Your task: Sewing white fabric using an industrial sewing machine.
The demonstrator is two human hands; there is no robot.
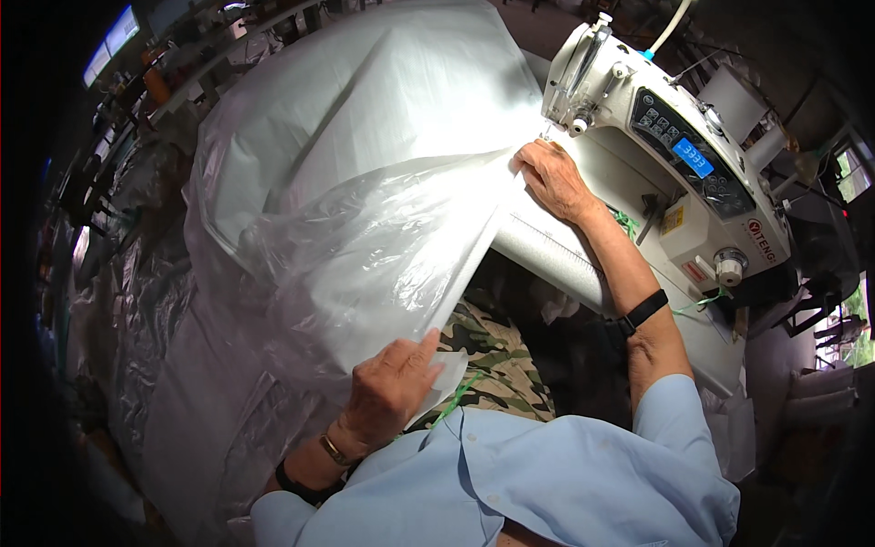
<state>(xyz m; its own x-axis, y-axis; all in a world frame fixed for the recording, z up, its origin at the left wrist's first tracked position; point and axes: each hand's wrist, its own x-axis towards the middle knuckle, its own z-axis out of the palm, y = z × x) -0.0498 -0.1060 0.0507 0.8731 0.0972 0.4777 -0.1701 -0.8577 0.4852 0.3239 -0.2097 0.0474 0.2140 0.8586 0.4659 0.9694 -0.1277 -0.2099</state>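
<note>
Head view: right hand [551,178] pinches a glossy, translucent white plastic sheet [392,237] left of the boxy white sewing machine [670,155]; left hand [392,387], grip unclear, touches the sheet farther from the machine. Probably light, limp, slippery: best held by its edge.

Light digits glowed on the blue rectangular display [693,158] in the black control panel [700,188] of the white sewing machine [614,108]; red lettering [764,241] stood near the panel's lower right corner; the yellow rectangular label [674,219] was illegible
</note>
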